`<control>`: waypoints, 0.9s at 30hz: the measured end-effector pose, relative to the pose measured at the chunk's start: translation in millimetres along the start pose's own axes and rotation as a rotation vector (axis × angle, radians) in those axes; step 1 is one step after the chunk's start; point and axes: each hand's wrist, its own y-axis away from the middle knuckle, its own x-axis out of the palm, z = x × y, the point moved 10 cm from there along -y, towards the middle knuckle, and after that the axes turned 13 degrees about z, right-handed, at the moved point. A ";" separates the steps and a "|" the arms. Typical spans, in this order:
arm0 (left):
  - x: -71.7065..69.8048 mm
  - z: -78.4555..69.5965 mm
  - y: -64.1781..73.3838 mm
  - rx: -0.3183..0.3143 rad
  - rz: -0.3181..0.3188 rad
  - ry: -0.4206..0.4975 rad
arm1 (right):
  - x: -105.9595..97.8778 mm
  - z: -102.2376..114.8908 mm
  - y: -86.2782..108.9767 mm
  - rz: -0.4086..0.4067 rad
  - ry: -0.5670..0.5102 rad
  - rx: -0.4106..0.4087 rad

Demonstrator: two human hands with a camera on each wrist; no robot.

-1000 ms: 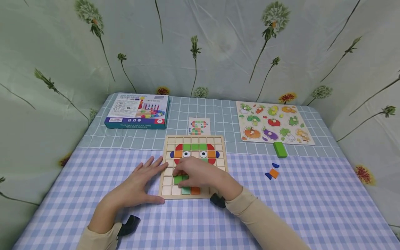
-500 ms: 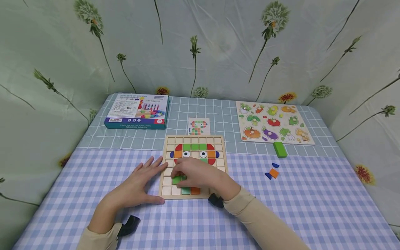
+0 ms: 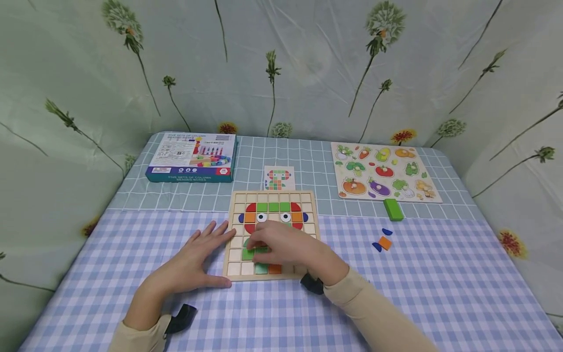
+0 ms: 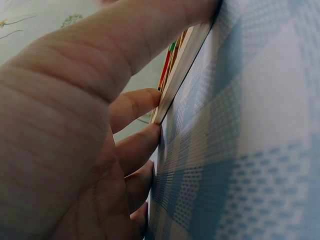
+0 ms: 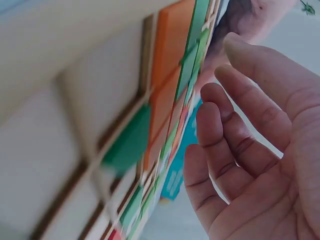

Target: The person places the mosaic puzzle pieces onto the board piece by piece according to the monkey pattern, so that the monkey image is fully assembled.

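Note:
A wooden grid board [image 3: 235, 268] lies on the checked cloth, with coloured tiles forming a face above and a body below. My left hand [image 3: 198, 256] is spread flat at its left side; in the left wrist view, the thumb and a finger touch the board's edge [image 4: 182, 65]. Above the lower half hovers my right hand [image 3: 286, 244], fingers loosely bent, beside a green square tile [image 3: 248, 254]. Nothing shows between those fingers in the right wrist view. Orange tiles [image 5: 170, 45] and a dark green piece [image 5: 131, 140] sit near them. The right hand hides several middle cells.
Behind the board is a pattern card [image 3: 279, 178]. A beaded-boxes carton [image 3: 191, 156] stands back left, a vegetable puzzle [image 3: 387, 171] back right. Right of the board lie a green block [image 3: 393, 209], an orange square [image 3: 385, 243] and two blue half-round pieces [image 3: 387, 231].
The green square has shifted slightly left and settled into its cell. My right hand moved a little left, then back right, uncovering a green piece above the square. The left hand stays put.

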 end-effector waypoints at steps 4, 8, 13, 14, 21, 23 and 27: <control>0.6 1.7 -1.1 -0.015 0.003 -0.005 | -7.1 -16.5 25.6 -0.063 -0.047 0.021; 2.1 3.5 -2.1 -0.025 0.006 -0.006 | -12.9 -43.0 60.4 -0.132 -0.117 0.072; 3.0 4.3 -1.5 -0.034 0.008 -0.005 | -15.3 -84.5 109.7 -0.210 -0.144 0.208; 3.1 4.2 -1.4 -0.035 0.008 -0.004 | -15.1 -92.9 119.5 -0.227 -0.150 0.238; 1.4 1.1 -0.1 -0.028 0.006 -0.001 | -13.7 -136.1 183.0 -0.318 -0.168 0.413; 0.5 0.1 0.4 -0.023 0.003 0.001 | -11.9 -146.0 198.9 -0.336 -0.170 0.459; 0.6 0.3 0.2 -0.027 0.002 -0.001 | -7.3 -164.0 226.4 -0.364 -0.175 0.542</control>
